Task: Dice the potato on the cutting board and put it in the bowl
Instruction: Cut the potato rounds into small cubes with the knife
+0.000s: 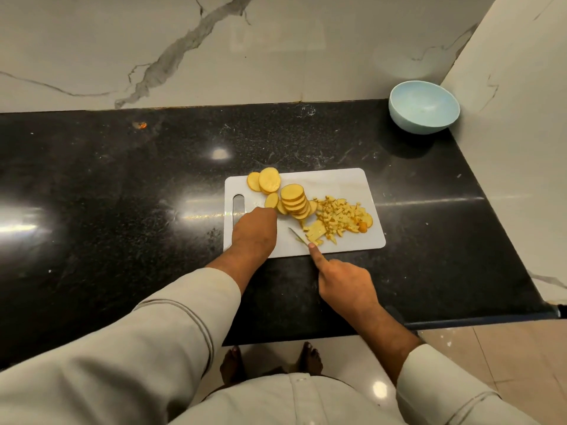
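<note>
A white cutting board [346, 179] lies on the black counter. On it stands a leaning stack of round potato slices [294, 201], with loose slices [267, 180] at the board's far left corner. A heap of diced potato [339, 216] covers the board's right half. My left hand [253, 233] reaches to the stack's left side, its fingertips hidden beneath it. My right hand [343, 285] grips a knife [298, 236], forefinger stretched along the blade's spine, the blade pointing toward the stack. The light blue bowl [423, 106] sits empty in the far right corner.
The marble backsplash rises behind the counter and a marble wall [521, 118] closes the right side beside the bowl. The counter's front edge [337, 335] runs just before my body. A small orange scrap [141, 125] lies at the far left.
</note>
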### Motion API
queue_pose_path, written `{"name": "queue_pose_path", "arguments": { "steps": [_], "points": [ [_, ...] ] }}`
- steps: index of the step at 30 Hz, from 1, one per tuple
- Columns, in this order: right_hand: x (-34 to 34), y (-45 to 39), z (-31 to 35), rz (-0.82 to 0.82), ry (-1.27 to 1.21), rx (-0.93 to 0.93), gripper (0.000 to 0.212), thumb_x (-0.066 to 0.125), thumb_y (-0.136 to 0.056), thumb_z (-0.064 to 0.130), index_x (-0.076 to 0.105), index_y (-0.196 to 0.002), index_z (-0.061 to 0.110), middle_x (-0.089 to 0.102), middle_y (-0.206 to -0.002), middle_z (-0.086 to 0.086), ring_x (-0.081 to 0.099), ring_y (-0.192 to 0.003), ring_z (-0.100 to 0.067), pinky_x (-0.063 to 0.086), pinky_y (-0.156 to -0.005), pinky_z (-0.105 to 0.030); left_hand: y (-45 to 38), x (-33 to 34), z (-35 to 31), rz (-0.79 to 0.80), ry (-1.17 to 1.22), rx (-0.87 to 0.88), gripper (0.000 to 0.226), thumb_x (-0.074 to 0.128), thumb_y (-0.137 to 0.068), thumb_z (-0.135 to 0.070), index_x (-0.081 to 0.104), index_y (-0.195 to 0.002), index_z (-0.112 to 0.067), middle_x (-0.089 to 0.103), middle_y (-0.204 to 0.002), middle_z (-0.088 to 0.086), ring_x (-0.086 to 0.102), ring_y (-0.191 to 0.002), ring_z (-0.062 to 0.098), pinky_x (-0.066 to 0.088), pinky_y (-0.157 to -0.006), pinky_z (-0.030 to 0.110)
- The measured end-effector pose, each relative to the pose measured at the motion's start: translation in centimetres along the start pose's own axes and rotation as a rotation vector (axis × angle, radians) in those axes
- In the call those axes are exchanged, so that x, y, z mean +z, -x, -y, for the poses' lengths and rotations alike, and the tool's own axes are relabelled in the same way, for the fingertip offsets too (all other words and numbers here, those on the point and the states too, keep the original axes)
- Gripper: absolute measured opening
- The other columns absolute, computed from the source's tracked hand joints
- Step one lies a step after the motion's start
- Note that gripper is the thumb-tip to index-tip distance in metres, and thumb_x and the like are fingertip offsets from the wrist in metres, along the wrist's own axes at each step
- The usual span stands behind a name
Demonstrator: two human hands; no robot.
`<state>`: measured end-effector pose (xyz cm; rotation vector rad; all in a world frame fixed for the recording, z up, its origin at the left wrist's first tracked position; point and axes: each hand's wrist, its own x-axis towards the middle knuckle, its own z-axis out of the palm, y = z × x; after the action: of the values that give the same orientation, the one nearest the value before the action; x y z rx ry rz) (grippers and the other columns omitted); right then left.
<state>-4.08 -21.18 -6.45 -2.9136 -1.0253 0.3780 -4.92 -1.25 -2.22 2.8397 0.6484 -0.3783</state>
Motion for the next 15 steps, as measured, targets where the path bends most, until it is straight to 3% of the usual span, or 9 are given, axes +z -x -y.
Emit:
{"name": "queue_pose_path", "arguments": {
  "steps": [3,11,15],
  "points": [
    [-0.5,-0.4,-1.9,0.01,0.022,-0.019,0.063,0.034,-0.096,0.032,0.005,-0.152,0.036,0.045,-0.077,0.006,0.052,-0.066,-0.016,0.044,-0.054,-0.033,-0.3,-0.2,-0.3,0.011,-0.028,-0.026,0.018,0.049,-0.094,-0.012,0.056,-0.111,-0.009,0.059,-0.115,0.013,0.06,-0.105,0.033,0.048,-0.08,0.038],
    [-1.4,-1.6,-4.1,0.001,0.039,-0.039,0.061,0.032,-0.098,0.032,0.005,-0.152,0.038,0.046,-0.077,0.004,0.048,-0.064,-0.017,0.04,-0.054,-0.032,-0.1,0.3,-0.3,-0.028,-0.046,-0.048,0.016,0.051,-0.094,-0.013,0.056,-0.109,-0.01,0.061,-0.113,0.011,0.061,-0.102,0.031,0.048,-0.078,0.035],
    [-1.5,-1.6,-4.1,0.004,0.02,-0.047,0.061,0.032,-0.098,0.033,0.004,-0.152,0.038,0.054,-0.082,0.003,0.055,-0.07,-0.018,0.04,-0.055,-0.032,-0.4,0.1,0.5,-0.026,0.084,-0.079,0.015,0.06,-0.091,-0.021,0.058,-0.102,-0.01,0.061,-0.107,0.011,0.061,-0.097,0.03,0.044,-0.071,0.034]
  ]
}}
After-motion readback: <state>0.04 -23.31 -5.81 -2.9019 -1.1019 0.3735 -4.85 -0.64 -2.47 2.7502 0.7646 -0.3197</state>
